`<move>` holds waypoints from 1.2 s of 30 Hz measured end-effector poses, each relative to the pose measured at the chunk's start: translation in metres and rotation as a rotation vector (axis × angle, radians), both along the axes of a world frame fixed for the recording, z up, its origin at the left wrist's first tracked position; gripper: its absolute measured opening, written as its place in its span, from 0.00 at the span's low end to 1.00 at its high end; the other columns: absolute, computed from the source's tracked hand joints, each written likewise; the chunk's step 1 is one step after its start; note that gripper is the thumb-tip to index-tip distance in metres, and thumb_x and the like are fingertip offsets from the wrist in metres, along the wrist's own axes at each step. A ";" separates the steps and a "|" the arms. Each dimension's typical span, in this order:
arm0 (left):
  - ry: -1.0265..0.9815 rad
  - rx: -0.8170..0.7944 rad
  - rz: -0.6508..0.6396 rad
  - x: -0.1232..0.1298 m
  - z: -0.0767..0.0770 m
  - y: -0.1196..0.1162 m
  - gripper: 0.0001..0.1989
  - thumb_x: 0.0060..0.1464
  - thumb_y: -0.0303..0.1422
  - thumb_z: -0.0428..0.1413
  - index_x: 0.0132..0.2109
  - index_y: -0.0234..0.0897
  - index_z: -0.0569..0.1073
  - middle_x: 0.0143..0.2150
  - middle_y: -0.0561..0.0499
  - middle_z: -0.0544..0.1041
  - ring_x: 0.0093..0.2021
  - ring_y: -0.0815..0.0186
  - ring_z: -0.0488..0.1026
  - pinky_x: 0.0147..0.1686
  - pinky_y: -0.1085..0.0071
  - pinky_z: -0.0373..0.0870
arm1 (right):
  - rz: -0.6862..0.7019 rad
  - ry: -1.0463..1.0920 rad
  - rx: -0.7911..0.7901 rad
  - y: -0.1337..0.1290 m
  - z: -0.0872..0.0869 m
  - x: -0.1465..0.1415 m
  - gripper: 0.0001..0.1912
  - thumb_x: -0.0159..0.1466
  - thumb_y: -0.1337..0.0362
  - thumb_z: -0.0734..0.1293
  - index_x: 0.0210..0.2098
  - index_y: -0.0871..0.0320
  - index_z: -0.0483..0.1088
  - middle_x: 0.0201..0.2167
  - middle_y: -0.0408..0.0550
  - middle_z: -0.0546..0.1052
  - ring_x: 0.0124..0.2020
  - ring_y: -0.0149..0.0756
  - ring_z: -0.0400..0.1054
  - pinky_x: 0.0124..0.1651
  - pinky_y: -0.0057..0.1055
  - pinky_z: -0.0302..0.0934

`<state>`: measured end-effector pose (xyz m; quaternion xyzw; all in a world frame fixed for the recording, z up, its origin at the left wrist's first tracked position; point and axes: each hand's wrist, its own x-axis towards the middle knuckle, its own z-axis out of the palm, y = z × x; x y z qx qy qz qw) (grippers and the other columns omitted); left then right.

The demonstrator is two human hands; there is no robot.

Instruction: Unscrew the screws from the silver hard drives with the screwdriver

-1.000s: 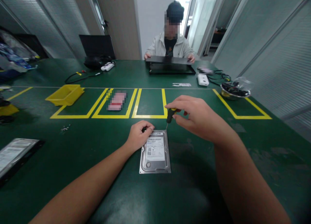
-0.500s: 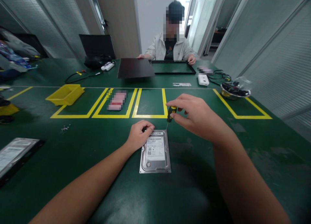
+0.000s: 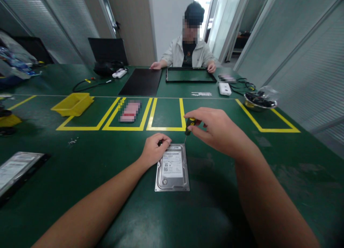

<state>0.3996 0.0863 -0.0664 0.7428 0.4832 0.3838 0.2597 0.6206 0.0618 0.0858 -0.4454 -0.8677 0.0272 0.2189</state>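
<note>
A silver hard drive [image 3: 172, 169] with a white label lies flat on the green table [image 3: 129, 219]. My left hand [image 3: 155, 149] rests at its upper left corner, fingers curled, with a small dark thing partly visible between them. My right hand [image 3: 212, 128] pinches the black and yellow handle of a screwdriver [image 3: 190, 127]. Its thin shaft points down, and the tip is at the drive's upper right corner.
Small screws [image 3: 73, 141] and another drive [image 3: 17, 169] lie to the left. Beyond are a yellow bin [image 3: 73, 104], a pink item [image 3: 130, 111] and a metal bowl [image 3: 260, 101]. Across the table a person [image 3: 188, 54] touches a black panel [image 3: 141, 81] and a frame [image 3: 190, 81].
The person opposite has laid the black panel flat on the table, further left and nearer. My hands, the screwdriver and the drive have barely moved.
</note>
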 end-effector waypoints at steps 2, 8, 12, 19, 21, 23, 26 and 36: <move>0.002 0.005 -0.001 0.000 0.001 0.000 0.09 0.58 0.33 0.55 0.34 0.36 0.78 0.33 0.50 0.79 0.35 0.64 0.75 0.37 0.69 0.69 | 0.018 0.002 0.000 -0.002 0.004 0.002 0.13 0.63 0.68 0.66 0.47 0.60 0.74 0.42 0.48 0.78 0.39 0.35 0.71 0.45 0.30 0.61; -0.005 -0.002 0.010 -0.001 0.001 -0.001 0.09 0.57 0.33 0.55 0.34 0.36 0.78 0.33 0.50 0.79 0.35 0.64 0.75 0.36 0.69 0.69 | -0.031 -0.024 0.183 -0.038 0.032 0.013 0.11 0.65 0.63 0.65 0.47 0.56 0.73 0.43 0.48 0.78 0.39 0.39 0.72 0.43 0.33 0.63; -0.025 -0.016 0.012 -0.001 0.000 -0.001 0.08 0.57 0.33 0.55 0.34 0.36 0.78 0.32 0.50 0.79 0.34 0.64 0.75 0.35 0.69 0.68 | -0.121 -0.106 0.344 -0.076 0.044 0.011 0.07 0.65 0.64 0.63 0.42 0.53 0.71 0.41 0.49 0.76 0.37 0.40 0.70 0.35 0.34 0.60; -0.032 0.005 0.003 -0.002 0.001 -0.001 0.08 0.56 0.33 0.56 0.33 0.36 0.78 0.32 0.50 0.79 0.34 0.64 0.74 0.36 0.69 0.68 | -0.320 -0.317 0.269 -0.086 0.030 -0.004 0.01 0.64 0.66 0.62 0.37 0.54 0.64 0.38 0.51 0.72 0.28 0.36 0.63 0.24 0.32 0.45; -0.032 0.004 0.004 -0.002 0.001 -0.001 0.08 0.56 0.33 0.55 0.34 0.36 0.78 0.32 0.50 0.79 0.34 0.64 0.74 0.36 0.68 0.68 | -0.338 -0.422 0.245 -0.078 0.015 -0.005 0.03 0.63 0.68 0.62 0.33 0.55 0.62 0.33 0.50 0.70 0.24 0.35 0.60 0.23 0.32 0.43; -0.036 0.007 0.001 -0.002 0.000 -0.001 0.08 0.57 0.33 0.55 0.34 0.36 0.78 0.32 0.49 0.79 0.34 0.64 0.74 0.36 0.68 0.69 | -0.381 -0.505 0.224 -0.071 -0.005 -0.004 0.05 0.63 0.70 0.62 0.31 0.56 0.61 0.30 0.49 0.69 0.22 0.33 0.58 0.23 0.32 0.44; -0.048 0.014 -0.005 -0.002 -0.002 0.000 0.08 0.57 0.32 0.56 0.33 0.36 0.78 0.32 0.50 0.78 0.34 0.65 0.74 0.36 0.69 0.69 | -0.414 -0.531 0.184 -0.069 -0.042 0.004 0.06 0.64 0.72 0.61 0.31 0.57 0.62 0.29 0.48 0.68 0.24 0.35 0.63 0.25 0.32 0.48; -0.055 0.002 0.003 -0.002 -0.002 0.000 0.08 0.57 0.32 0.56 0.33 0.36 0.78 0.31 0.50 0.78 0.33 0.65 0.74 0.35 0.69 0.69 | -0.498 -0.525 0.014 -0.073 -0.115 0.029 0.05 0.67 0.68 0.59 0.38 0.61 0.67 0.33 0.53 0.71 0.30 0.41 0.69 0.31 0.32 0.54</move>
